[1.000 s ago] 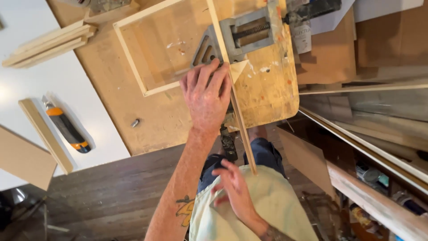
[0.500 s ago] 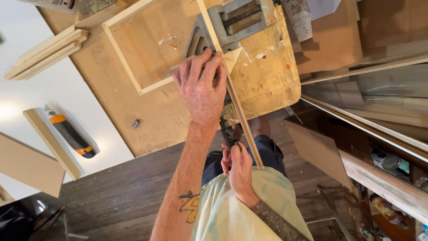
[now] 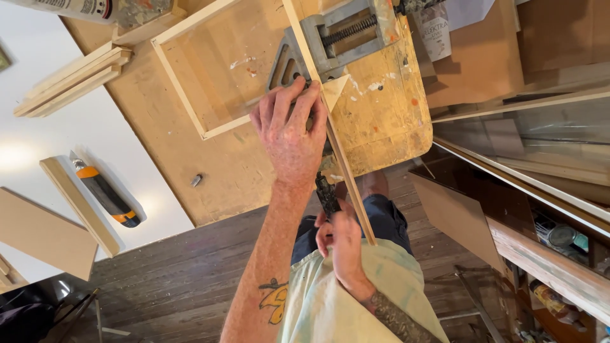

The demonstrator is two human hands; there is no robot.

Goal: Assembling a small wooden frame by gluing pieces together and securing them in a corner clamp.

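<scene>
Left hand (image 3: 293, 136) pressed flat, fingers together, on wood strip (image 3: 330, 127) at corner clamp (image 3: 330, 41). Right hand (image 3: 340, 238) fisted around dark clamp handle (image 3: 326, 194) below bench edge.

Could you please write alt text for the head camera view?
The left hand presses a thin pale wooden strip against a grey metal corner clamp on a plywood benchtop, while the right hand grips the clamp's dark handle.

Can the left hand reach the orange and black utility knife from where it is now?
Probably yes. The left hand presses the thin wooden strip at the metal clamp; the utility knife lies to its left, with only bare board between.
</scene>
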